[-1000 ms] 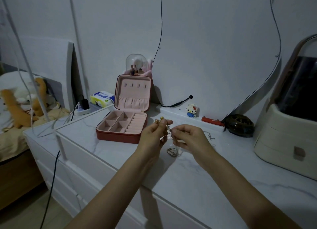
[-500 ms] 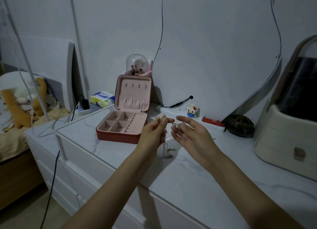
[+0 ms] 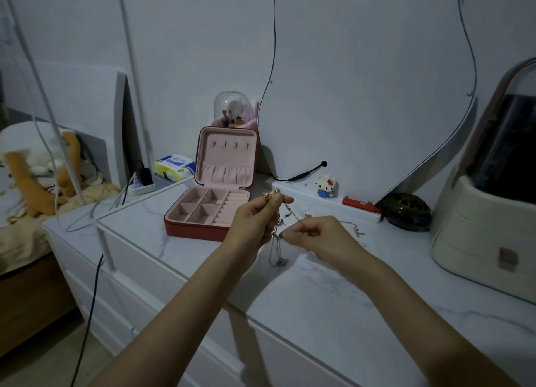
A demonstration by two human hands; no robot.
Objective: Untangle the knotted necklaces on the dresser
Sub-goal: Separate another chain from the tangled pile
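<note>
A tangle of thin necklace chains hangs between my two hands above the white marble dresser top, its lower end touching the surface. My left hand pinches the upper end, where small gold beads stick out above my fingers. My right hand pinches a strand of the chain and holds it taut toward the left hand. Another silver chain lies loose on the dresser behind my right hand.
An open red jewellery box with pink lining stands to the left. At the back are a wavy mirror, a small toy figure, a red bar and a dark bowl. A cream cosmetic case fills the right side.
My right hand has gone from open fingers at the chain to a pinch on a strand, pulled a little to the right and down. The tangle hangs longer below the left hand.
</note>
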